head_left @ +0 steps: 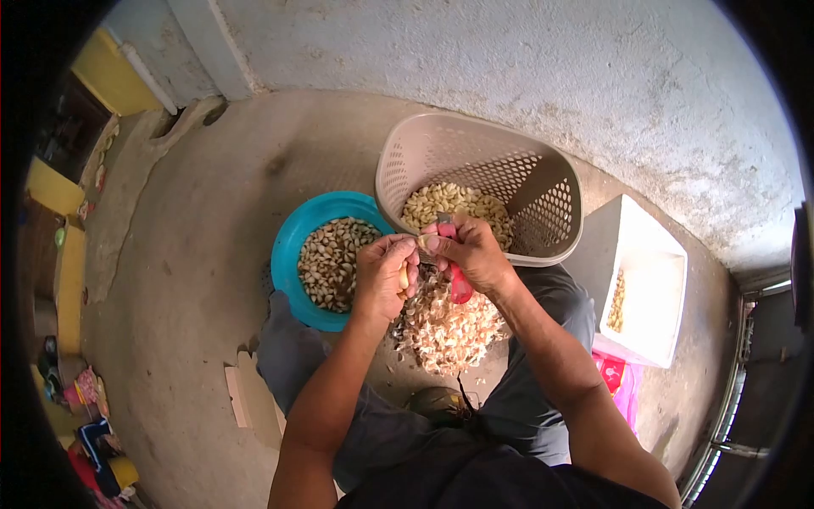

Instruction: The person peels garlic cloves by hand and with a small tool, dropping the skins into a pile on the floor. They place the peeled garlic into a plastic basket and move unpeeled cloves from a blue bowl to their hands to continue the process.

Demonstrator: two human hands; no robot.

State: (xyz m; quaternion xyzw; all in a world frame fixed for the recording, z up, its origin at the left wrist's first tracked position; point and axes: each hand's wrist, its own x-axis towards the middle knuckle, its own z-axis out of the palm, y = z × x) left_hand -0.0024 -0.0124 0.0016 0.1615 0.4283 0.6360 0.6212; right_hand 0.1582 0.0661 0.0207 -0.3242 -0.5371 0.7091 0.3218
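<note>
- Head view, risk: the small clove (pixel 423 243) could slip from the pinch, probably because it is small and little of it is exposed between the two sets of fingers.
- The red-handled tool (pixel 460 287) could nick a fingertip if it skids, since the left hand (pixel 379 276) and right hand (pixel 479 259) meet closely around the clove.
- A second pale piece (pixel 404 276) could drop from the left hand if its curled fingers loosen; it would probably land among the loose husks (pixel 449 331) below and be hard to pick out.
- Clove and fingers: the clove lies at the tips of the left thumb and forefinger, with the right thumb tip against or just beside it; exact contact is too small to tell.
- Left fingers: narrow at the tips on the clove, the others curled by the second piece.
- Right fingers: closed around the tool, its handle pointing down below the palm.
- Both hands are in front of the perforated basket (pixel 393 174), with the blue basin (pixel 285 254) beside the left one.
</note>
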